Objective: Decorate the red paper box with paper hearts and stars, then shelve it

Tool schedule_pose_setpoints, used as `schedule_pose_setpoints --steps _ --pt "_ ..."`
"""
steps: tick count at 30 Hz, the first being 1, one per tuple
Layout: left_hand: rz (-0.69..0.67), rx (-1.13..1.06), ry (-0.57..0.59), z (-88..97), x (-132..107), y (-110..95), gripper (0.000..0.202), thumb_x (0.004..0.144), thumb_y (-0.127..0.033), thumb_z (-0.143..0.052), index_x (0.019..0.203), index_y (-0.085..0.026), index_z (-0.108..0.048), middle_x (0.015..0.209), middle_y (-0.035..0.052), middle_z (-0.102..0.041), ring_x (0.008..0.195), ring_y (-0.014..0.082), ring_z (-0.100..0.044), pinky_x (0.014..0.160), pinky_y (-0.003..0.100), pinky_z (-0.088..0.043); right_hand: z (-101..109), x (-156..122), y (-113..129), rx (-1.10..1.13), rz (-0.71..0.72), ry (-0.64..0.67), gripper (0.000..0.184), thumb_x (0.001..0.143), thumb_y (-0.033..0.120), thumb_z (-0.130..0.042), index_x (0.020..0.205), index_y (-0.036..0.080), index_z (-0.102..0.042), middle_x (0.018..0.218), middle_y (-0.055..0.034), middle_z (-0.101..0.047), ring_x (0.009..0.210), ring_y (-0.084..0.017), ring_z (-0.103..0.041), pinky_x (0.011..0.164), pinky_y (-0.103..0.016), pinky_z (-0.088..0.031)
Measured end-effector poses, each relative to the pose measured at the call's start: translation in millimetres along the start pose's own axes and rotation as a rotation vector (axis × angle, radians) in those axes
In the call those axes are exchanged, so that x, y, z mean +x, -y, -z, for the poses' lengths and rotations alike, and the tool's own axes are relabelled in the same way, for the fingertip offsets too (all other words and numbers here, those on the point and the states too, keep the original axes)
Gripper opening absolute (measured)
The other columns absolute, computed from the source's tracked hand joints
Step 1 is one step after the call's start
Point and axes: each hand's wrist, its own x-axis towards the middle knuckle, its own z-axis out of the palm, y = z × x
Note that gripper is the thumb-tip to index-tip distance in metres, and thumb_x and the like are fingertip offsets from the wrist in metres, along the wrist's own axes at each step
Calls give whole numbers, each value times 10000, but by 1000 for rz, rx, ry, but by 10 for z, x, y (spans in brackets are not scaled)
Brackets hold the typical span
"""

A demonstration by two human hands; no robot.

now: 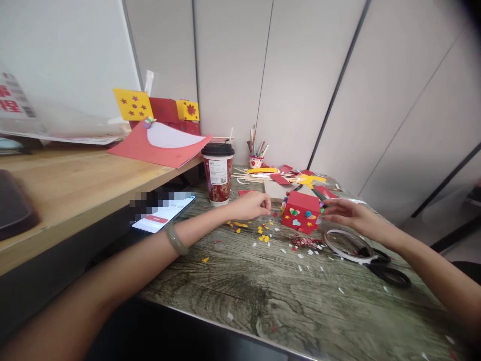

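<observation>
A red paper box (301, 208) stands on the dark wood-grain table, decorated with yellow stars, a pale heart and colourful butterfly-like shapes. To its left, my left hand (253, 204) hovers with fingers curled together; whatever may be between the fingertips is hidden. My right hand (345, 213) is at the box's right side, fingers stretched out and slightly apart. Whether its fingertips touch the box's decorations I cannot tell. In front of the box lies a small heap of red shredded foil (305, 241). Yellow paper bits (265, 237) are scattered below my left hand.
Scissors (387, 268) and a roll of tape (347, 244) lie at the right. A lidded paper cup (218, 173) stands behind my left forearm, near a phone (164, 213). Paper strips (263, 173) and a pen pot (256, 162) are at the back. A wooden shelf (75, 183) juts in left.
</observation>
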Motion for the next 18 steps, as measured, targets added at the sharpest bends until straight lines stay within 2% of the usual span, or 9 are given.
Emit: schedule_pose_setpoints --steps 1,3,6,9,10,12,16,18 --pt "-7 17 -14 25 -8 -1 124 752 -214 -549 826 -133 -605 771 27 -652 702 128 -580 606 217 -402 10 3 -8 6 8 -1 524 703 484 -619 1092 167 -466 1005 -101 -608 944 -218 -576 825 -305 -469" --pt "-59 40 38 76 -33 -14 141 776 -198 -512 841 -130 -617 815 37 -658 757 132 -589 674 230 -420 40 9 -28 0 15 -2 509 713 472 -617 1100 172 -476 1021 -99 -608 946 -216 -576 831 -309 -465" --pt "-155 97 212 112 -102 -55 319 822 -292 -478 1059 -106 -584 1114 102 -607 1036 180 -545 885 274 -397 103 1 -30 -31 15 -4 471 733 458 -603 1104 185 -504 1061 -95 -608 978 -218 -567 861 -323 -448" --pt "-116 198 364 41 -194 -104 754 801 -551 -431 1349 -52 -295 1438 170 -249 1331 256 -228 1072 340 -220 178 -42 45 -30 1 -44 476 706 474 -610 1075 181 -535 1083 -104 -607 998 -232 -561 869 -333 -448" --pt "-80 210 406 -5 -224 -123 847 791 -614 -381 1386 -42 -193 1468 171 -139 1358 261 -132 1094 355 -169 207 -64 82 -29 -8 -66 482 699 480 -611 1067 178 -540 1093 -104 -604 1005 -234 -558 873 -331 -446" --pt "-49 196 446 -109 -274 -171 891 798 -666 -258 1406 -41 -73 1478 155 -22 1368 253 -24 1111 386 -101 272 -116 153 -45 -27 -117 487 702 490 -603 1071 177 -543 1118 -97 -596 1031 -231 -543 898 -321 -431" --pt "-125 138 437 -258 -348 -331 876 813 -667 -170 1406 -38 -32 1472 157 15 1366 248 2 1113 413 -92 429 -241 189 -85 -55 -236 514 715 490 -597 1130 197 -523 1127 -66 -603 1080 -220 -514 953 -300 -381" --pt "-126 120 430 -287 -379 -417 887 812 -669 -163 1403 -19 -42 1468 171 21 1364 255 6 1116 401 -103 506 -310 149 -86 -66 -245 522 714 490 -596 1140 197 -524 1108 -62 -616 1079 -224 -517 947 -292 -386"
